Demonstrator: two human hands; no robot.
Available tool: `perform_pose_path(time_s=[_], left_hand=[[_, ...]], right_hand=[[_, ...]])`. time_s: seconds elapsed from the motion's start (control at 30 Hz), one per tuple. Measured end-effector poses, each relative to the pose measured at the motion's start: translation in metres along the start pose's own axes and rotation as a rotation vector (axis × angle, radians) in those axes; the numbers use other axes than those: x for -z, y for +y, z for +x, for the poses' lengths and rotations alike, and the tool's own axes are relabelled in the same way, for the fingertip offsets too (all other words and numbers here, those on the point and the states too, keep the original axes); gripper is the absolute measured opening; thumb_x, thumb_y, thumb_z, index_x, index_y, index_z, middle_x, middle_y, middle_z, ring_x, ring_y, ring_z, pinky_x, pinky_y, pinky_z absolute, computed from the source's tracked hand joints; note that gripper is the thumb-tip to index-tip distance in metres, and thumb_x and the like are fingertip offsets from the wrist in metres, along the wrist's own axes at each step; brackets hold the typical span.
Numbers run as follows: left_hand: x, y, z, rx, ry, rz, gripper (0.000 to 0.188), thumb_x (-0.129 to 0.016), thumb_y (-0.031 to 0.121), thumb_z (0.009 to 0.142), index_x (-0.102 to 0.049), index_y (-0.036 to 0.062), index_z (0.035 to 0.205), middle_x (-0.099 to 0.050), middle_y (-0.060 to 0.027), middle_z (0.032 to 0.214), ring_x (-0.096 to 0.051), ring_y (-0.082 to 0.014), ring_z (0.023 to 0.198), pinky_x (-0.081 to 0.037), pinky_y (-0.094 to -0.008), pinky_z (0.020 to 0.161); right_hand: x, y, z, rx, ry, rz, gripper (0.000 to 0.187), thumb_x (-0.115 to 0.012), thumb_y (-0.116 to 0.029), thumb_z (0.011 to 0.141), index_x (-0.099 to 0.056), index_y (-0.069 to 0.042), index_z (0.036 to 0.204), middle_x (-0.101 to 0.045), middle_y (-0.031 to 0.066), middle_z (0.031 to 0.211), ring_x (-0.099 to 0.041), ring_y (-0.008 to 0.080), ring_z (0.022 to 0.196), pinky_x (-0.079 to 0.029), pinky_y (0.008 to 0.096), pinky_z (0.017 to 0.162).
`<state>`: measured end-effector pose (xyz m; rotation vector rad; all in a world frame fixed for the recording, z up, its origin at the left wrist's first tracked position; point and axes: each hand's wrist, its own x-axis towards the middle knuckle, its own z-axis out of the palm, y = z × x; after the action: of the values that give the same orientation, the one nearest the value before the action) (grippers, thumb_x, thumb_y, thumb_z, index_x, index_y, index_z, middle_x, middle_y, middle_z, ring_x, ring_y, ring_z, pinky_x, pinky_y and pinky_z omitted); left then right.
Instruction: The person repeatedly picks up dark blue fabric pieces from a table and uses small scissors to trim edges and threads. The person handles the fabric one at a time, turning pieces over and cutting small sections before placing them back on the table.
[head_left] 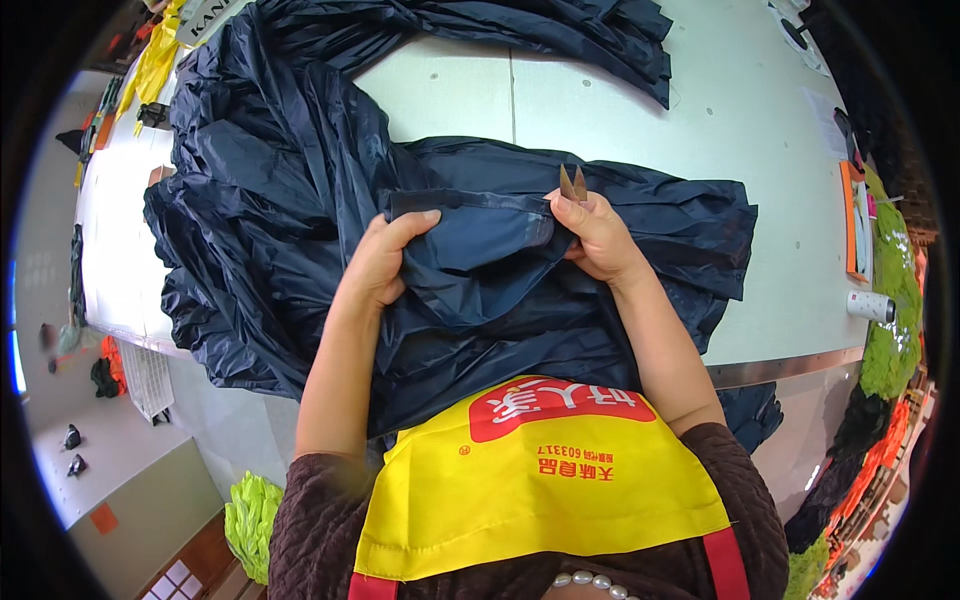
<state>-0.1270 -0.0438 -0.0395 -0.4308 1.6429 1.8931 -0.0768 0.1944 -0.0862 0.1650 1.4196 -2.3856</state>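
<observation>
The head view shows navy fabric [475, 240] spread and bunched on a pale table [610, 110], its nearest folds coming up against a yellow apron [540, 490]. The cloth is thin and smooth with a light sheen, heavily creased, and gathered into deep folds in the heap at the left. Between the hands a stitched edge is turned up; a flatter, bluer patch shows below it, with a paler, worn-looking mark toward its right end.

That edge runs crosswise, nearly level, from one hand to the other. Behind and beyond it, a broad panel stretches rightward, its long axis also crosswise and its free end lying at the right on the table. Farther off, a narrower length reaches from the heap to the right and ends there, so the whole lies like a C open to the right.

The left hand [383, 258] is closed on the left end of the edge, thumb on top, fingers partly hidden under the cloth. The right hand [598, 238] pinches the other end and also holds snips [566, 184], whose two pointed blades stand slightly apart and point away from the person; their handles are hidden.
</observation>
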Motion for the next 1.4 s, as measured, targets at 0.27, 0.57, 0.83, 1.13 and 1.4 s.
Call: perform_pose_path(time_s=[0.27,0.57,0.83,1.13,1.4], left_hand=[[-0.019,0.041,-0.006,-1.219,0.053,1.21,0.045,-0.061,0.011,0.079,-0.049,0.0028,0.122,-0.049,-0.0156,0.124,-0.045,-0.0289,0.117,-0.035,-0.0351,0.098],[-0.028,0.003,0.034,-0.323,-0.568,0.437,0.022,-0.052,0.022,0.092,-0.06,0.0019,0.089,-0.055,0.0046,0.08,-0.046,-0.0024,0.075,-0.039,-0.0182,0.068],[-0.028,0.0,0.032,-0.195,-0.492,0.281,0.02,-0.055,0.021,0.09,-0.062,0.0027,0.093,-0.059,0.0031,0.081,-0.051,-0.0027,0.075,-0.041,-0.0177,0.07],[-0.027,0.004,0.03,-0.138,-0.573,0.347,0.015,-0.054,0.02,0.09,-0.059,0.0049,0.089,-0.058,0.0037,0.078,-0.05,-0.0018,0.07,-0.041,-0.0167,0.066],[-0.025,-0.001,0.029,-0.052,-0.591,0.137,0.018,-0.054,0.021,0.09,-0.059,0.0048,0.094,-0.06,0.0016,0.084,-0.054,-0.0031,0.076,-0.043,-0.0171,0.071]], right_hand=[[-0.014,-0.016,-0.003,-0.014,-0.019,-0.312,0.026,-0.056,-0.034,0.089,-0.056,-0.011,0.078,-0.039,-0.0089,0.06,-0.033,0.0009,0.049,-0.028,0.0165,0.044],[-0.023,-0.022,-0.011,-0.027,0.187,-0.01,0.013,-0.063,-0.018,0.084,-0.06,-0.006,0.087,-0.046,-0.0063,0.064,-0.037,0.0,0.049,-0.028,0.0146,0.043],[-0.011,-0.037,-0.012,0.283,0.29,-0.322,0.012,-0.06,-0.014,0.085,-0.061,-0.003,0.089,-0.065,0.0064,0.083,-0.043,0.0013,0.055,-0.036,0.015,0.049],[-0.016,-0.036,-0.018,0.072,0.035,-0.454,0.024,-0.067,-0.017,0.079,-0.062,-0.001,0.096,-0.057,0.0007,0.076,-0.05,0.0082,0.065,-0.042,0.0218,0.061],[-0.008,-0.02,-0.011,0.128,-0.014,-0.284,0.023,-0.056,-0.02,0.088,-0.061,-0.006,0.106,-0.046,-0.0055,0.063,-0.038,0.0028,0.051,-0.031,0.0168,0.048]])
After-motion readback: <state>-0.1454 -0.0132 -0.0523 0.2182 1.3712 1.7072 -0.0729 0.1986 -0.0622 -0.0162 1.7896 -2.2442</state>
